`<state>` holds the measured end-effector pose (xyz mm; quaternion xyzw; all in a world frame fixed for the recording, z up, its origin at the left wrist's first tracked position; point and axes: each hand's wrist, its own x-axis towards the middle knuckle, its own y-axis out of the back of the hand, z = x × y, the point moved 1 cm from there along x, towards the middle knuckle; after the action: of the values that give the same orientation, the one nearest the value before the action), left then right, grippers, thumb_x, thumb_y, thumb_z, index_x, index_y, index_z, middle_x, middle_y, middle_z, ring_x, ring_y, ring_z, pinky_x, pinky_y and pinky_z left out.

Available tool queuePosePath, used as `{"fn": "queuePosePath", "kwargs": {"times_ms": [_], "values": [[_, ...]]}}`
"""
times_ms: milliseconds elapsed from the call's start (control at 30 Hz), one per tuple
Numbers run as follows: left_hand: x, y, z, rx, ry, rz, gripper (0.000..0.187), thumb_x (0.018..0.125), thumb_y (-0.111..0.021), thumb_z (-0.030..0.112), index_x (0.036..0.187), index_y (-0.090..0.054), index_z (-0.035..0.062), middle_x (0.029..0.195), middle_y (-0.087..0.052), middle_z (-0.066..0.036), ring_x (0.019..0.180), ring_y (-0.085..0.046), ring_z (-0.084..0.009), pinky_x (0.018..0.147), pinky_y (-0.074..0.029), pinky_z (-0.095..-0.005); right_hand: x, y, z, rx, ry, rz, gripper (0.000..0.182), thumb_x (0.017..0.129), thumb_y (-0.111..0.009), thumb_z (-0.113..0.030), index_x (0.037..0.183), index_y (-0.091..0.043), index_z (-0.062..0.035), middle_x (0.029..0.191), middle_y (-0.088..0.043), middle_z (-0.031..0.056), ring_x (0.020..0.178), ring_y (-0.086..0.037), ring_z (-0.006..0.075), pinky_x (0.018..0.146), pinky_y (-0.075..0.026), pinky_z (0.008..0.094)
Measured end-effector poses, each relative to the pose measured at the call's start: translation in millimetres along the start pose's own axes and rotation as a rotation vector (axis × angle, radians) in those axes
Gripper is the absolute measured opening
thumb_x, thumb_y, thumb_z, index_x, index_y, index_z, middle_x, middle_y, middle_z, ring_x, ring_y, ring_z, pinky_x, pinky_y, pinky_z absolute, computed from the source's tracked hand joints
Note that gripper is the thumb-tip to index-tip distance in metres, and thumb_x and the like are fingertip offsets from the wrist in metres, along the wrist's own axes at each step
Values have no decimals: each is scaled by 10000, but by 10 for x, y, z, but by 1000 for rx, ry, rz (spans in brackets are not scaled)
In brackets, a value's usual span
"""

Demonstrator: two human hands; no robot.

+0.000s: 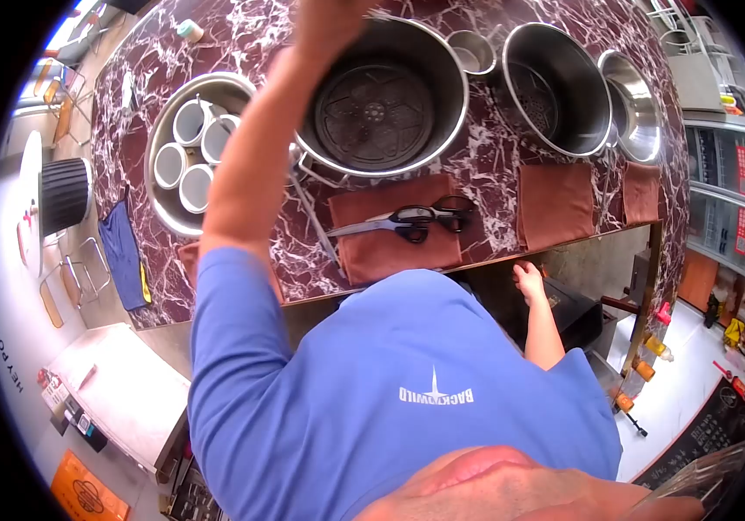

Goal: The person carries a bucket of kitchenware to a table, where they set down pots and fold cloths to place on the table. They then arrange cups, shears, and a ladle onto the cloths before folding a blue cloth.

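My left hand [333, 24] reaches over the table to the far rim of a large steel pot [374, 113]. The frame's top edge cuts it off, so its fingers and anything in them are hidden. My right hand [529, 282] hangs by the table's near edge, its fingers loosely bent and apart, with nothing visible in them. Black-handled scissors [407, 224] lie on a folded brown cloth [398, 256] in front of the pot. Beside them rests a slim metal utensil [316, 217]. Left of my forearm, a steel basin [158, 187] contains several white cylindrical containers [196, 187].
A second deep pot [556, 91], a small steel cup [471, 52] and a shallow steel bowl [635, 104] stand to the right. More folded brown cloths [555, 206] line the near edge of the marble-patterned table [485, 208]. A blue cloth [125, 256] hangs at the left edge.
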<state>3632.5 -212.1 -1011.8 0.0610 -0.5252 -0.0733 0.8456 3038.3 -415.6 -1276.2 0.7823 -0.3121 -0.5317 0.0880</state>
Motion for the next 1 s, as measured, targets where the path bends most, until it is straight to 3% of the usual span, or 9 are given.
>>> {"fn": "queuePosePath", "kwargs": {"times_ms": [33,100,233,533,633,733,800,900,1000], "values": [[-52,-382,-3,117,-256,-258,86,767,-663,83,787,-583,60,723,-540,-86,674,-564,-258,605,-455,-367,15,58,10,31,3,11,290,926,-580,-220,1182,-587,-85,933,-617,0,752,-542,95,626,-436,243],[-188,-1147,294,-170,77,-237,135,777,-664,68,752,-534,38,728,-524,-122,663,-558,-308,582,-450,-402,-21,202,118,31,32,10,315,927,-586,-230,1209,-577,-89,952,-619,2,774,-547,94,651,-445,244],[-792,-2228,33,-83,-90,-477,208,777,-703,257,849,-582,104,825,-606,-69,780,-631,-290,665,-517,-383,-162,509,731,256,33,93,266,929,-591,-190,1171,-584,-81,893,-601,-32,726,-538,55,602,-442,210],[-1620,-2267,-87,239,-9,-741,336,777,-719,363,976,-602,118,1005,-584,-80,985,-593,-290,800,-523,-393,-344,795,2255,327,-178,62,159,919,-600,-159,1060,-603,-85,795,-599,10,628,-542,94,482,-415,222],[-1674,-2227,-81,425,97,-996,411,751,-717,322,1097,-597,136,1099,-582,-74,1063,-566,-298,883,-487,-408,-392,956,1374,244,-182,-17,236,914,-614,-182,1128,-585,-85,840,-609,7,667,-559,84,518,-427,209],[-1528,-1910,226,415,192,-969,610,758,-672,221,1334,-477,176,1292,-512,-88,1256,-439,-278,1055,-334,-436,-359,1136,-188,158,289,-55,206,935,-583,-129,1127,-572,-52,902,-580,5,729,-515,59,601,-423,188],[-1566,-1651,295,396,289,-896,747,755,-655,179,1440,-357,197,1420,-404,-105,1361,-322,-278,1110,-242,-498,-473,960,-1468,-54,857,-86,153,950,-551,-76,1086,-572,-9,943,-573,21,849,-528,89,770,-447,223],[-1604,-646,561,187,233,-329,528,746,-655,145,1261,-541,111,1254,-555,-129,1225,-481,-290,1053,-355,-428,-1063,28,-3118,-164,1164,-184,103,941,-553,-47,1004,-603,17,947,-602,43,833,-542,88,755,-447,217],[-2026,741,818,248,362,208,319,726,-638,51,1043,-633,81,1015,-638,-120,976,-594,-313,904,-451,-429,-1644,-1469,-4060,-192,1310,-536,94,926,-577,-45,981,-625,15,862,-631,26,763,-562,69,703,-452,200]]}}
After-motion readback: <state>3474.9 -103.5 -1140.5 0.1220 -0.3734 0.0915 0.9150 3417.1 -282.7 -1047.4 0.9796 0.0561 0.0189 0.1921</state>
